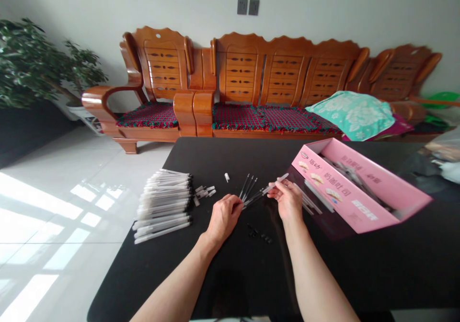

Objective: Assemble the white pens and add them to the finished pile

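Observation:
My right hand (288,198) pinches a translucent white pen barrel (281,178) above the dark table. Between my hands runs a thin dark refill (254,198); its near end is in the closed fingers of my left hand (224,215), and its far end meets the barrel. Whether it is inside the barrel I cannot tell. Beyond my left fingers lie several loose refills (245,186). Just right of my right hand are several white barrels (319,196). Small black plugs (266,238) lie on the near side, between my forearms.
A large stack of white pens (163,207) with black ends lies at left, with white caps (204,193) beside it and one lone cap (226,177) farther back. A pink box (354,207) holding more pen parts stands right. Behind the table (230,152) is a wooden bench (239,85).

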`<control>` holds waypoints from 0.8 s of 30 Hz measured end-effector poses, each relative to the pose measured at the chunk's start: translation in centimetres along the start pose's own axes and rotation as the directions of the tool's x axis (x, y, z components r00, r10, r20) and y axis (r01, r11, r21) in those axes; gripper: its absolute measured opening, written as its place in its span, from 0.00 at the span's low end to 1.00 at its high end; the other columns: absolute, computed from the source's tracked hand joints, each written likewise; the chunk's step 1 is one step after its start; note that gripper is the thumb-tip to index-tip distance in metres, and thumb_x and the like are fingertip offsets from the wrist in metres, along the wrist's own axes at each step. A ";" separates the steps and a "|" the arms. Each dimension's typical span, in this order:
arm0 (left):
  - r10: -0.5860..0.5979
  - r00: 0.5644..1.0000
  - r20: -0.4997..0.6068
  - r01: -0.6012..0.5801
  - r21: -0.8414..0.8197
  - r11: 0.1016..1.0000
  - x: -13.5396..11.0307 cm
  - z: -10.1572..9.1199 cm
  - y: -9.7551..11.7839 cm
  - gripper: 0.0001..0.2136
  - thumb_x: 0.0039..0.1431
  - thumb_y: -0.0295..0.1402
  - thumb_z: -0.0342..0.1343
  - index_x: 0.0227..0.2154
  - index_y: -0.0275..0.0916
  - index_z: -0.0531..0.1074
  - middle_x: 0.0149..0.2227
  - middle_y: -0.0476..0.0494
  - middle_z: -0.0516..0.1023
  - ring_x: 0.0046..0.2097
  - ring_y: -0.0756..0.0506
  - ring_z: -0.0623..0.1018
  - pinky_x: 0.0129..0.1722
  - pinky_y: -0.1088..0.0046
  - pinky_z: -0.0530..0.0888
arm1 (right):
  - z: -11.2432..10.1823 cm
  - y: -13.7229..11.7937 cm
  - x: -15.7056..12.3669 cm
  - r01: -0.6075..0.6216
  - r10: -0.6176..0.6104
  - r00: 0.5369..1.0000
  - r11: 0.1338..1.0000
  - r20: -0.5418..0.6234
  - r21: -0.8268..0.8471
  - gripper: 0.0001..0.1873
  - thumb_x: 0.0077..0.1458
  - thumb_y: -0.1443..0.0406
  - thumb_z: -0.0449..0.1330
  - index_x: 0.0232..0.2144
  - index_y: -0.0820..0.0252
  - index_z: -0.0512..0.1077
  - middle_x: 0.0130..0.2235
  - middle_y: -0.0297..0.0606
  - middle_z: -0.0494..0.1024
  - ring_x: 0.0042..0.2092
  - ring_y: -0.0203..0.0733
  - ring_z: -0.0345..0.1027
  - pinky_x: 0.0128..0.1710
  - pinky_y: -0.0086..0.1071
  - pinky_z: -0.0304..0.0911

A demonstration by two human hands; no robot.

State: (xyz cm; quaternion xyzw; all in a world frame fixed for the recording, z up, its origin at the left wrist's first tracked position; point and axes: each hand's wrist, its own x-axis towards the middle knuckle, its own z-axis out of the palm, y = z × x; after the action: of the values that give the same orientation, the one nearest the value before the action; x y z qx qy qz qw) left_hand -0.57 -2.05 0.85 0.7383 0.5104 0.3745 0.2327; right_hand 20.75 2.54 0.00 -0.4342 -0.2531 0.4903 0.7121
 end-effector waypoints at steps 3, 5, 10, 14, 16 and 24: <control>-0.024 1.000 -0.010 0.023 -0.100 0.995 -0.1 0.2 0.4 0.04 0.59 0.29 0.56 0.36 0.39 0.75 0.31 0.48 0.77 0.31 0.50 0.75 0.33 0.77 0.68 | 0.3 -0.1 -0.4 -0.105 0.103 0.985 0.994 0.135 0.006 0.17 0.38 0.67 0.71 0.32 0.63 0.72 0.26 0.41 0.82 0.22 0.40 0.75 0.20 0.29 0.73; -0.034 0.999 -0.007 0.033 -0.159 0.987 -0.1 0.5 0.6 0.06 0.59 0.30 0.57 0.39 0.40 0.74 0.32 0.49 0.78 0.31 0.50 0.76 0.33 0.77 0.69 | 0.5 0.0 -0.8 -0.164 0.162 0.958 0.986 0.237 -0.013 0.16 0.39 0.67 0.71 0.32 0.62 0.71 0.28 0.41 0.83 0.23 0.41 0.76 0.21 0.29 0.73; -0.028 0.999 0.031 0.035 -0.272 0.962 -0.2 0.8 1.0 0.04 0.58 0.31 0.59 0.36 0.39 0.73 0.31 0.50 0.78 0.29 0.51 0.76 0.32 0.78 0.70 | 0.8 0.2 -1.6 -0.296 0.311 0.838 0.949 0.448 -0.105 0.12 0.45 0.68 0.69 0.33 0.62 0.72 0.30 0.40 0.83 0.25 0.42 0.78 0.23 0.32 0.75; -0.049 0.999 -0.003 0.047 -0.254 0.966 0.1 0.0 0.8 0.06 0.58 0.34 0.60 0.37 0.39 0.74 0.30 0.49 0.77 0.29 0.51 0.75 0.31 0.78 0.69 | 0.2 0.0 -0.7 -0.291 0.247 0.903 0.954 0.351 0.078 0.08 0.44 0.70 0.68 0.31 0.62 0.75 0.29 0.40 0.83 0.25 0.39 0.77 0.24 0.28 0.75; -0.025 1.000 -0.013 0.022 -0.195 0.981 0.3 -0.6 0.8 0.05 0.59 0.32 0.58 0.36 0.39 0.76 0.30 0.48 0.77 0.30 0.51 0.74 0.31 0.77 0.68 | -0.3 -0.1 -0.1 -0.219 0.168 0.962 0.946 0.217 0.238 0.05 0.45 0.72 0.67 0.28 0.62 0.75 0.27 0.38 0.83 0.25 0.36 0.77 0.26 0.24 0.75; 0.236 0.893 0.383 -0.166 -0.209 0.964 -0.2 -0.9 0.6 0.10 0.55 0.26 0.60 0.39 0.40 0.80 0.38 0.45 0.77 0.34 0.50 0.75 0.34 0.77 0.70 | -0.7 0.1 0.3 -0.216 0.154 0.963 0.932 0.220 0.290 0.05 0.46 0.73 0.64 0.29 0.63 0.77 0.28 0.40 0.83 0.26 0.37 0.78 0.26 0.25 0.75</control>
State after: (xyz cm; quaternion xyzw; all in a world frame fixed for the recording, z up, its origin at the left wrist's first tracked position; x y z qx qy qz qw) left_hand -1.00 -2.49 1.77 0.8259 0.3378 0.2782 0.3555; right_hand 21.41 2.52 -0.42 -0.2884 -0.1986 0.6291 0.6940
